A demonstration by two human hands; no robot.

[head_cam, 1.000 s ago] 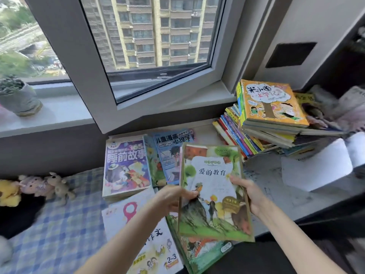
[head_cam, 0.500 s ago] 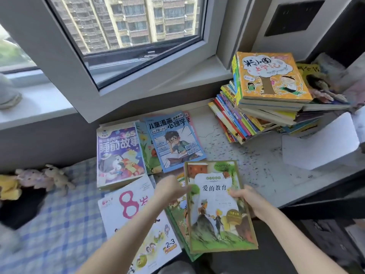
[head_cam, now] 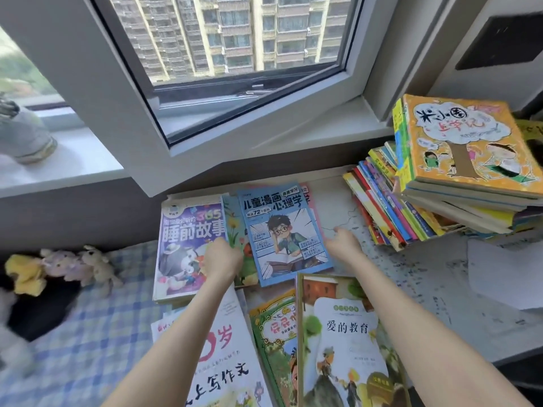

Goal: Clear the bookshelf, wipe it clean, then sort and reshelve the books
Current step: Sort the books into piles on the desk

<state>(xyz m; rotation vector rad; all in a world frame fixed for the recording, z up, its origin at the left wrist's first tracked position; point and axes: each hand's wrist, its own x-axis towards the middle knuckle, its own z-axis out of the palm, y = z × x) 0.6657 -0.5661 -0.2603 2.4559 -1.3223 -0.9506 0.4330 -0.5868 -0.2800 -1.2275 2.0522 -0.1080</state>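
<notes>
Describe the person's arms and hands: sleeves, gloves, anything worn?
Both forearms are bare right to the frame's bottom edge; no sleeve or cuff shows. The left hand and right hand are ungloved. No watch, bracelet or strap at either wrist. Fingers are mostly hidden, so rings cannot be ruled out.

Read "儿童漫画心理学" on the blue book [head_cam: 283, 233]. Left of it, saw "365 睡前故事" on the purple book [head_cam: 188, 230].
</notes>
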